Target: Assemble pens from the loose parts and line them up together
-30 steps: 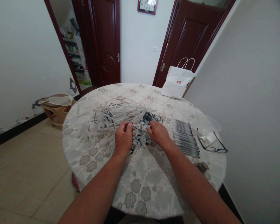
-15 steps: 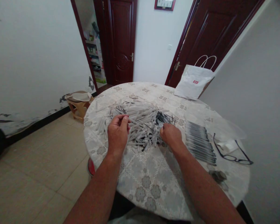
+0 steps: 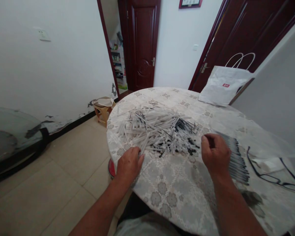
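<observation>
A heap of white pen tubes and thin black refills (image 3: pixel 159 131) lies in the middle of the round table (image 3: pixel 177 193). My left hand (image 3: pixel 129 164) rests at the heap's near-left edge, fingers pressed together on the end of one white tube. My right hand (image 3: pixel 215 154) is curled closed over the near end of a neat row of dark pens (image 3: pixel 236 157) to the right of the heap. What its fingers hold is hidden.
A white paper bag (image 3: pixel 223 87) stands at the table's far right. Black glasses (image 3: pixel 272 173) and a clear plastic bag (image 3: pixel 260 141) lie right of the row. A small stool (image 3: pixel 103 108) stands by the left wall, a fan (image 3: pixel 7 141) farther left, dark doors behind.
My view has swung left. My right hand has left the heap and moved right to the row of pens. My left hand has dropped toward the near edge of the heap.
</observation>
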A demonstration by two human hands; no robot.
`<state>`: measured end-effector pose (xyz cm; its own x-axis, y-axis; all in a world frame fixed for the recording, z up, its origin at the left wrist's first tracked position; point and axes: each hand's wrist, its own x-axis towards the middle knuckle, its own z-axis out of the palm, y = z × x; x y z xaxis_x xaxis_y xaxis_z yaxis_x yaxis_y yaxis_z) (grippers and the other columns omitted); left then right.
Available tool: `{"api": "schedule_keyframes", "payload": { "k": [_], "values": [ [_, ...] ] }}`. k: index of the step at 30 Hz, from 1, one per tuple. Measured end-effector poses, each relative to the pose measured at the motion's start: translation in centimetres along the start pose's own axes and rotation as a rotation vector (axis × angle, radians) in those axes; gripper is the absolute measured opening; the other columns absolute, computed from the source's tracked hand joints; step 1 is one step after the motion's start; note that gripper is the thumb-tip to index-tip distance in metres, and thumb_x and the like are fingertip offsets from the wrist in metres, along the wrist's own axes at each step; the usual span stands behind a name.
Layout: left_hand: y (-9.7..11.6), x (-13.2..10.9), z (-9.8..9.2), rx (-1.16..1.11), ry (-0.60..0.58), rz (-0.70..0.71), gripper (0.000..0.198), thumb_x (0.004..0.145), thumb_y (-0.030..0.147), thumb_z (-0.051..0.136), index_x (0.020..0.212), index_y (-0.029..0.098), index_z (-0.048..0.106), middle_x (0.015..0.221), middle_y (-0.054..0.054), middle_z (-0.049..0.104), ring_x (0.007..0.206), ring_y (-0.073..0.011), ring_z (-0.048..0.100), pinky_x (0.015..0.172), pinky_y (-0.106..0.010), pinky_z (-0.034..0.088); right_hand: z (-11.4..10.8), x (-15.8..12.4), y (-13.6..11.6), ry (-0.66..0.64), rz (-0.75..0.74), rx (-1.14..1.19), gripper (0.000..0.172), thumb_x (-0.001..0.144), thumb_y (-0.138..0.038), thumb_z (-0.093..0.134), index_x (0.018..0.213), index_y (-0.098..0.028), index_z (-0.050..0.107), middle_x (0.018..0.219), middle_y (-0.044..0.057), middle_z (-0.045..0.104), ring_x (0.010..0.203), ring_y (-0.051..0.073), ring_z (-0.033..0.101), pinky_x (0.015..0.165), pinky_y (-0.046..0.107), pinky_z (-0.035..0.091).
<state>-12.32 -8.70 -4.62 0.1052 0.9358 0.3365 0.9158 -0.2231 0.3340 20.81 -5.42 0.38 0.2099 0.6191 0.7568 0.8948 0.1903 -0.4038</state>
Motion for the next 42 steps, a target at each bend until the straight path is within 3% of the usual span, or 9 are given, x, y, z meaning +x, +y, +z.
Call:
{"api": "schedule_keyframes", "payload": {
  "k": [4,8,12,16,19,24,30,35,42],
  "values": [
    [0.7,-0.4,0.2,0.090,-0.022,-0.021,0.005,0.094,0.023,0.054,0.094,0.022,0.058,0.091,-0.007,0.066,0.086,-0.0243,0.065,0.076,-0.034,0.048,0.5,-0.6,0.0,-0.063,-0.013,0.114,0.016,0.093,-0.034,0.057,0.093,-0.019,0.063,0.084,0.004,0.064,0.073,0.018,0.059,0.072,0.030,0.047],
    [0.7,-1.4,-0.1,-0.002,0.097,0.006,0.011,0.094,0.020,0.050,0.100,0.022,0.059,0.094,-0.008,0.066,0.090,-0.0233,0.065,0.082,-0.034,0.049,1.2,-1.2,-0.1,-0.189,0.033,0.241,0.018,0.093,-0.037,0.057,0.094,-0.020,0.064,0.084,0.004,0.065,0.071,0.017,0.059,0.068,0.029,0.047],
    [0.4,-2.7,-0.7,-0.171,0.213,-0.022,0.015,0.097,0.026,0.049,0.103,0.023,0.063,0.099,-0.007,0.068,0.096,-0.0224,0.066,0.090,-0.036,0.049,1.7,-1.7,0.0,-0.348,0.201,0.428,0.021,0.093,-0.040,0.058,0.097,-0.020,0.065,0.076,0.001,0.064,0.067,0.017,0.059,0.065,0.029,0.045],
    [-0.1,-2.4,-0.8,-0.426,0.216,-0.190,0.025,0.099,0.038,0.049,0.106,0.023,0.067,0.091,-0.004,0.071,0.088,-0.0209,0.067,0.086,-0.034,0.050,2.5,-1.9,0.4,-0.432,0.429,0.761,0.025,0.091,-0.046,0.061,0.095,-0.021,0.062,0.066,-0.002,0.060,0.058,0.014,0.054,0.054,0.025,0.042],
    [0.2,-0.8,-0.6,-0.645,0.159,-0.347,0.033,0.099,0.047,0.049,0.109,0.022,0.068,0.073,0.000,0.068,0.072,-0.0186,0.066,0.078,-0.031,0.049,3.0,-1.8,0.7,-0.410,0.568,0.958,0.028,0.088,-0.049,0.064,0.088,-0.022,0.059,0.067,-0.002,0.060,0.054,0.012,0.053,0.046,0.022,0.037],
    [2.5,3.5,0.2,-1.013,0.058,-0.412,0.039,0.092,0.054,0.060,0.097,0.017,0.072,0.061,0.001,0.061,0.060,-0.0140,0.059,0.063,-0.025,0.045,3.1,-1.5,1.3,-0.290,0.625,1.015,0.030,0.088,-0.050,0.066,0.082,-0.021,0.059,0.063,-0.003,0.058,0.051,0.010,0.051,0.042,0.019,0.035],
    [4.4,7.7,1.8,-1.617,0.061,-0.549,0.040,0.070,0.042,0.086,0.093,0.012,0.074,0.061,0.005,0.053,0.055,-0.0083,0.052,0.055,-0.021,0.050,3.4,-1.0,2.2,-0.066,0.677,1.025,0.029,0.084,-0.048,0.072,0.080,-0.022,0.058,0.064,-0.004,0.061,0.047,0.009,0.049,0.039,0.019,0.035],
    [4.6,9.3,2.7,-1.769,0.126,-0.580,0.035,0.070,0.036,0.088,0.090,0.012,0.072,0.067,0.004,0.056,0.054,-0.0058,0.051,0.051,-0.019,0.053,3.4,-0.8,2.9,-0.025,0.667,1.027,0.026,0.084,-0.042,0.071,0.077,-0.021,0.058,0.063,-0.004,0.061,0.046,0.009,0.049,0.038,0.019,0.034],
    [4.0,9.2,3.5,-1.776,0.159,-0.625,0.034,0.071,0.035,0.087,0.091,0.012,0.073,0.069,0.003,0.062,0.055,-0.0063,0.057,0.052,-0.019,0.056,3.1,-1.1,2.7,-0.071,0.610,0.987,0.022,0.086,-0.040,0.069,0.078,-0.021,0.059,0.061,-0.003,0.060,0.046,0.009,0.048,0.039,0.020,0.033]
  ]
}}
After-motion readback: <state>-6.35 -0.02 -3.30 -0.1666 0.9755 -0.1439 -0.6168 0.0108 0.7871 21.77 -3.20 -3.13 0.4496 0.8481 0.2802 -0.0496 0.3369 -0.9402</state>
